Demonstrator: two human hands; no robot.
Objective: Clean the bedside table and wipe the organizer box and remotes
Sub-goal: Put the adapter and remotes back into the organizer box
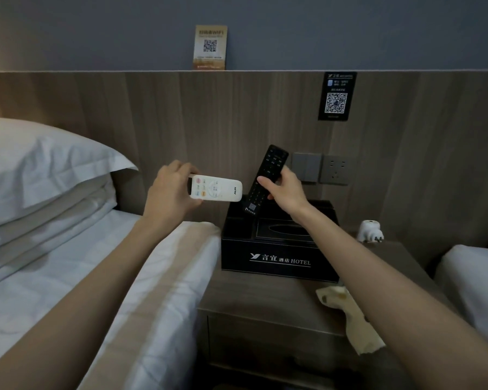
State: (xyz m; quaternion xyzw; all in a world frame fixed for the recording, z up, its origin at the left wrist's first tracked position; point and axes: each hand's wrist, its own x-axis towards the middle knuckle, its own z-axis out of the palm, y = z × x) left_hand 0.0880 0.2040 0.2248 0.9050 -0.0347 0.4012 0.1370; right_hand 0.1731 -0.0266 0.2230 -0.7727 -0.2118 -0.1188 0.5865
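My left hand (172,192) grips a white remote (217,188) by its left end and holds it level in the air, left of the black organizer box (276,256). My right hand (286,190) grips a black remote (265,178) around its middle. That remote is tilted, its lower end at the box's back left slot. The box has a tissue opening on top and stands at the back of the wooden bedside table (265,299). A pale stained cloth (350,316) lies on the table's right front, partly under my right forearm.
A bed with white sheets (96,277) and stacked pillows (40,175) lies to the left. A second bed's corner (473,280) is at the right. A white plug adapter (369,230) sits on the table's back right. Wall switches and a socket (320,168) are behind the box.
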